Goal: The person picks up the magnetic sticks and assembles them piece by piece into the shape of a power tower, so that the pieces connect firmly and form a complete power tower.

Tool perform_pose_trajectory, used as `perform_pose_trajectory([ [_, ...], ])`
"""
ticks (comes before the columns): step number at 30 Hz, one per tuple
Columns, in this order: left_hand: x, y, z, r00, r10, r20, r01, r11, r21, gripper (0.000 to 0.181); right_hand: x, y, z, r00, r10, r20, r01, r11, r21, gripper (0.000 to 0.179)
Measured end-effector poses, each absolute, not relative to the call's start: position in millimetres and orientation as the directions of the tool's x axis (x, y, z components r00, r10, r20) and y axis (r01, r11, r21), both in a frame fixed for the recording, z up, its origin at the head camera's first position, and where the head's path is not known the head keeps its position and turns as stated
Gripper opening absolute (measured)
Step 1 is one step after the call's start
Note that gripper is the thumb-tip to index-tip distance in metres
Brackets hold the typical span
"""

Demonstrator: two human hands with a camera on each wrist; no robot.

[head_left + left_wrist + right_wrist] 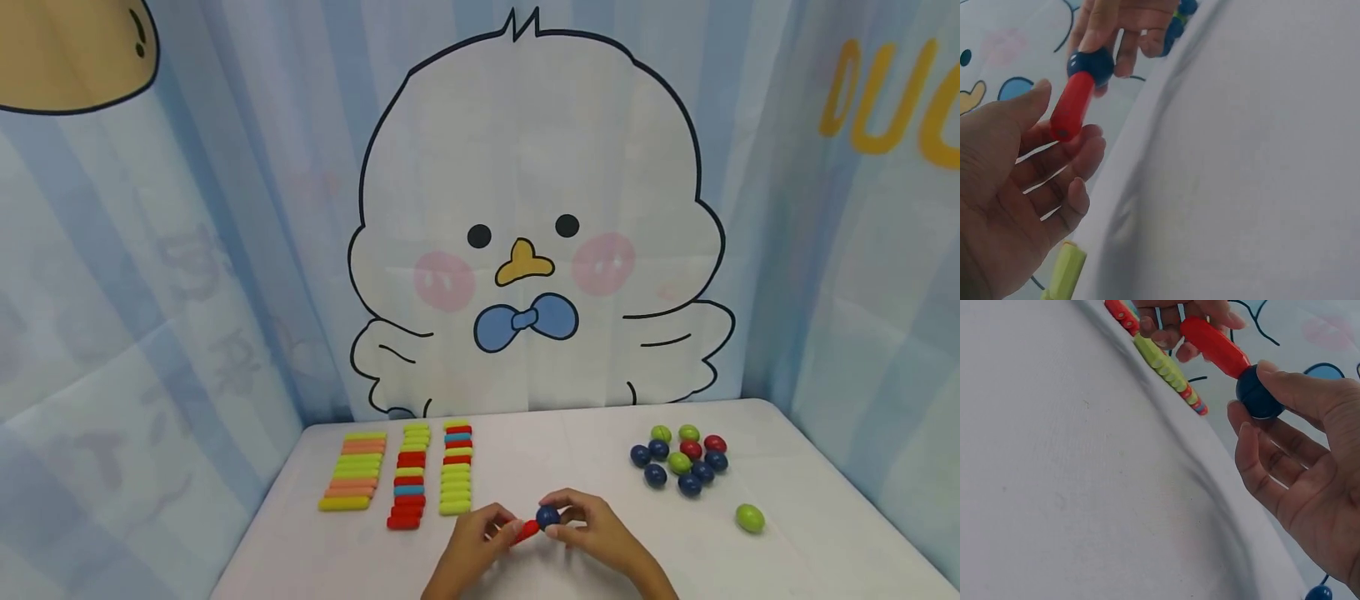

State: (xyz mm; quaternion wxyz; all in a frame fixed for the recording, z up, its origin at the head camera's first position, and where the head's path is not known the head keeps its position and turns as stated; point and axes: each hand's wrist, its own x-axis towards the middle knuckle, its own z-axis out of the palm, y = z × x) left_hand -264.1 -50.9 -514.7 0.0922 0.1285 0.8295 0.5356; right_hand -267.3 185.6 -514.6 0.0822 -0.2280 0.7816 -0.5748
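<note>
Low over the white table (810,533), near its front edge, both hands meet. My right hand (561,510) pinches a dark blue ball (548,516) between thumb and fingers. A short red stick (527,530) is joined end-on to that ball and slants down to the left. My left hand (504,527) holds the stick's free end lightly between thumb and fingertips. The left wrist view shows the red stick (1072,106) leading up to the blue ball (1091,62). The right wrist view shows the ball (1259,395) in my right hand (1254,415) and the stick (1213,345).
Three columns of coloured sticks lie at the table's left: orange and yellow-green (352,471), mostly red (410,483), mostly yellow-green (456,471). A cluster of blue, green and red balls (682,458) sits at the right, with one green ball (750,517) apart. A cartoon-chick curtain hangs behind.
</note>
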Motion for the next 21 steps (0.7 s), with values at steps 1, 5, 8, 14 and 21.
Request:
perform_pose_trajectory([
  [1,-265.6,-53.2,-514.3,-0.959,0.283,-0.011,0.112,0.415,0.903,0.023,-267.3,186.2,-514.4,-0.887,-0.443,0.128,-0.251,0.232,-0.940,0.040],
  [5,-270.4,-62.8,-514.6,-0.995,0.050,0.092,0.102,0.645,0.757,0.009,-267.3,189.3,-514.6,-0.904,-0.412,0.111,-0.212,0.208,-0.955,0.043],
  [8,-271.4,-71.0,-516.7,-0.979,-0.106,0.172,0.020,0.797,0.604,0.008,-267.6,191.1,-515.9,-0.909,-0.400,0.119,-0.213,0.199,-0.957,0.042],
  [14,-271.6,-82.0,-517.8,-0.981,-0.151,0.124,-0.068,0.860,0.506,0.021,-268.0,195.3,-519.7,-0.919,-0.389,0.070,-0.130,0.129,-0.983,0.042],
  [21,-274.3,-82.4,-514.1,-0.989,-0.138,0.055,-0.091,0.858,0.505,0.021,-267.8,193.9,-518.3,-0.924,-0.381,-0.030,0.027,0.014,-1.000,0.049],
])
